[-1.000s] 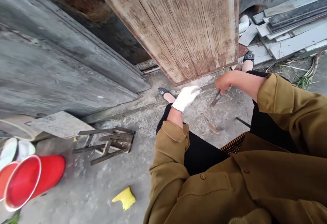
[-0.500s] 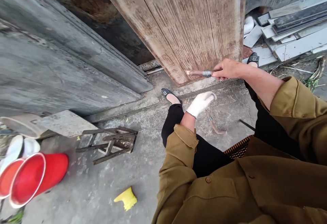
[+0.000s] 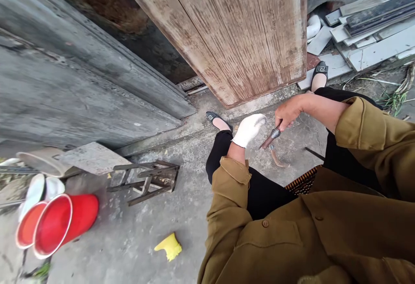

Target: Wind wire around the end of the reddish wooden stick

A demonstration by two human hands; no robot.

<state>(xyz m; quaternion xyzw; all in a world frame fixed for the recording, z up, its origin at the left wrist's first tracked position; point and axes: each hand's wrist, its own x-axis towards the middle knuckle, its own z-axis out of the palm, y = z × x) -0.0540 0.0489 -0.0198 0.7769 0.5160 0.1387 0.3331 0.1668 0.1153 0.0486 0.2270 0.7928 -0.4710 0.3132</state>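
The bare right hand (image 3: 288, 112) is now dipping toward the ground; half a second earlier it was raising the wire-wrapped tool (image 3: 275, 134) level, in front of the wooden panel (image 3: 246, 37). The tool is now slanting down and left, its brown end overlapping, in this view, the curved brown piece (image 3: 278, 158) lying on the concrete floor (image 3: 191, 197). The gloved left hand (image 3: 249, 129) is staying low, just left of the tool.

The right arm is reaching in from the right, wrist bending downward, fingers gripping the tool. The left forearm is extending forward over the left thigh; its gloved fingers are curling inward, and whether they are pinching anything cannot be told.

Both hands are working between the knees, with the panel's lower edge running just beyond them. To the left, concrete is stretching between the left leg and a small wooden stool (image 3: 152, 180).
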